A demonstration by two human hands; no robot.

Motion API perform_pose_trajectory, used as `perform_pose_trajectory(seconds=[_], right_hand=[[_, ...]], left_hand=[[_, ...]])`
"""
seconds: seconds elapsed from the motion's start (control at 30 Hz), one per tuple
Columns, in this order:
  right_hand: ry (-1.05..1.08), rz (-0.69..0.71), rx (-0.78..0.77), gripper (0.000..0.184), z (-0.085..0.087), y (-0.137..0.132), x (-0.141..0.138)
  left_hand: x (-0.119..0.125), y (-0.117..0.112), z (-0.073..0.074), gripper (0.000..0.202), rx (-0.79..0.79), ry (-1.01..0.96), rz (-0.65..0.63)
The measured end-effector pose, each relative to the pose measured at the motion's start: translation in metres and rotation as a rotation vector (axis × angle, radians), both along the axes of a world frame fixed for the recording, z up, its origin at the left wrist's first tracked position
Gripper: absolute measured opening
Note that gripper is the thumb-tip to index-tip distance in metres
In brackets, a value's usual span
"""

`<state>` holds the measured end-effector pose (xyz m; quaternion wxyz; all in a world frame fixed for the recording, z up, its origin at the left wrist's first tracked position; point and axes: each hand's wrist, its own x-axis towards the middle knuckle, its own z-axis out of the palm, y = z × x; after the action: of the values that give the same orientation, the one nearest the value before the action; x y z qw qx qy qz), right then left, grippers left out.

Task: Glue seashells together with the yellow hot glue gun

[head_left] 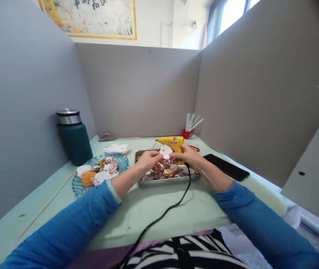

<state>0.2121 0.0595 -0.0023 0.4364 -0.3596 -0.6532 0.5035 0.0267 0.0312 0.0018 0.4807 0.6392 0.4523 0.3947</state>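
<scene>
Over the metal tray, both hands meet at a white shell with a small reddish mark. My left hand is closed on the shell's left side, fingers pinched. My right hand has its fingertips at the shell's right edge. A yellow glue gun is upright at the right hand, nozzle pointing left, its handle partly covered by the fingers. Whether that hand also grips the handle is hard to tell. The black cord runs down toward my lap. Mixed shells fill the tray.
At left, a blue scalloped plate bears several shells, near a green flask. White plastic wrapping lies behind. A red cup holds glue sticks. A black phone-like slab lies right. Grey partitions enclose the table.
</scene>
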Motion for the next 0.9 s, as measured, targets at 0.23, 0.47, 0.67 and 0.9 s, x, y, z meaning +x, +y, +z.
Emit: perform_pose_trajectory(seconds=[0.23,0.47,0.67,0.9], right_hand=[[0.059,-0.076,0.056,0.033,-0.003,0.004,0.002],[-0.031,-0.034,0.065,0.028,-0.002,-0.003,0.000],[-0.021,-0.087,0.078,0.025,-0.001,-0.004,-0.001],[-0.020,-0.063,0.038,0.029,0.000,-0.005,-0.001]], left_hand=[[-0.001,0.007,-0.010,0.014,0.090,0.124,-0.021],[-0.001,0.005,-0.009,0.017,0.103,0.053,-0.034],[-0.001,0.004,-0.008,0.023,0.102,0.080,-0.061],[0.001,0.001,-0.006,0.018,0.033,0.098,-0.110]])
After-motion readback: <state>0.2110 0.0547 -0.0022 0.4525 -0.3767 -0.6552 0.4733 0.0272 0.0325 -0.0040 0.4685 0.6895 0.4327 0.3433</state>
